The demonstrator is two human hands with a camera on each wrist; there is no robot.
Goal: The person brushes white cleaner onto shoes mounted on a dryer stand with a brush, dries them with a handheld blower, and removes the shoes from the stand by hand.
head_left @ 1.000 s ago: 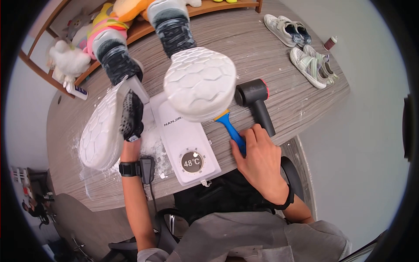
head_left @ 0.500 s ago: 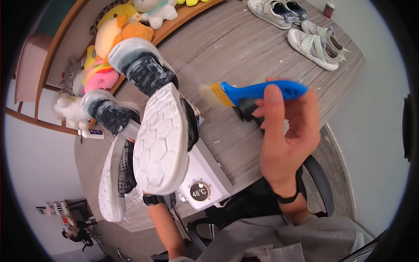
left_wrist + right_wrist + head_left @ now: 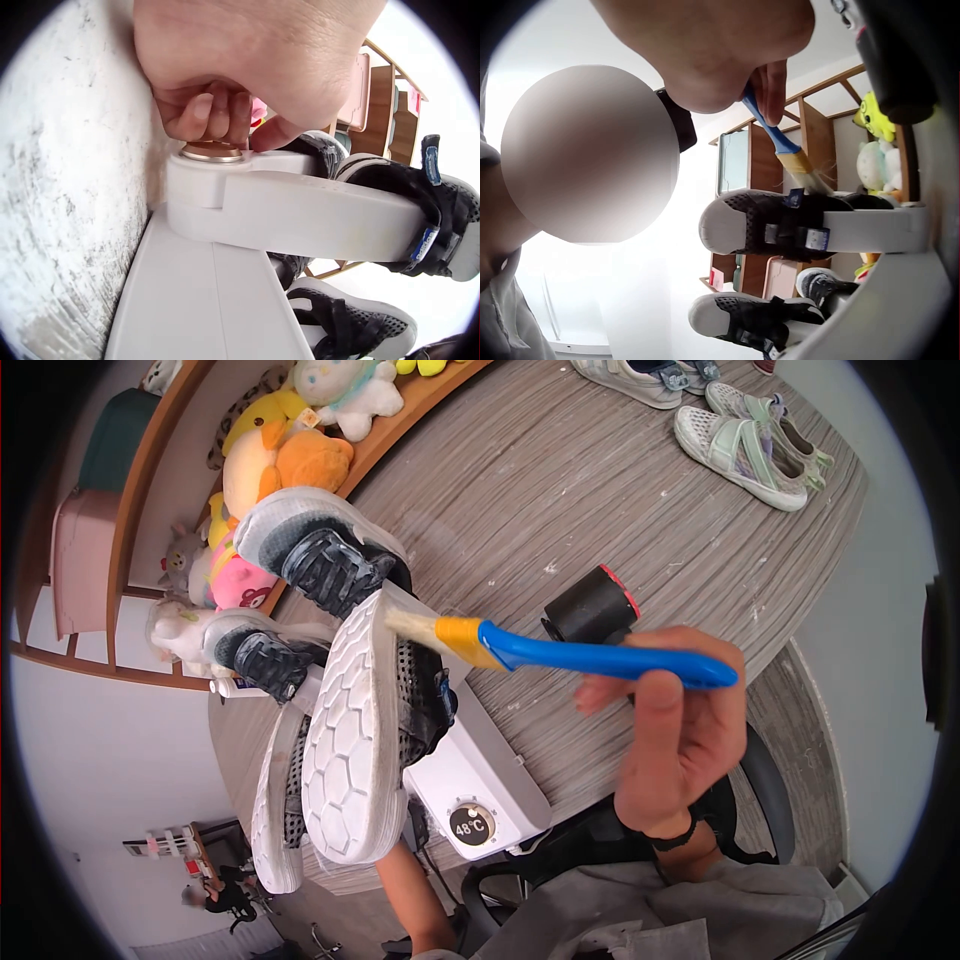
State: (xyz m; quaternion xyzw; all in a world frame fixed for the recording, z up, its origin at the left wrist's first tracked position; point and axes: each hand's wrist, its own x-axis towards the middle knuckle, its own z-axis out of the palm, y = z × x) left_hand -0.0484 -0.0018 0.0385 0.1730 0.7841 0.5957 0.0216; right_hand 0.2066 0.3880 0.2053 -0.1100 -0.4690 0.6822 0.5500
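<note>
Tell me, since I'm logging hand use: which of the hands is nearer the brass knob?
Left. The left hand pinches the knob on the white stand; the right hand holds the brush apart.

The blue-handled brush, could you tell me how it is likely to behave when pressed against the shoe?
The blue-handled brush looks light: the right hand holds it up by its end. Its pale bristles would probably bend against the shoe, while the handle looks stiff.

Bkgd items: 2 pr pale sneakers (image 3: 745,445) on wood-grain table (image 3: 560,490), 1 o'clock; black hair dryer (image 3: 592,606) w/ red ring, ctr; plush toys (image 3: 290,455) on wooden shelf (image 3: 130,510), 10–11 o'clock; glue tube (image 3: 225,688) at 9; office chair (image 3: 770,800) at 4–5.
</note>
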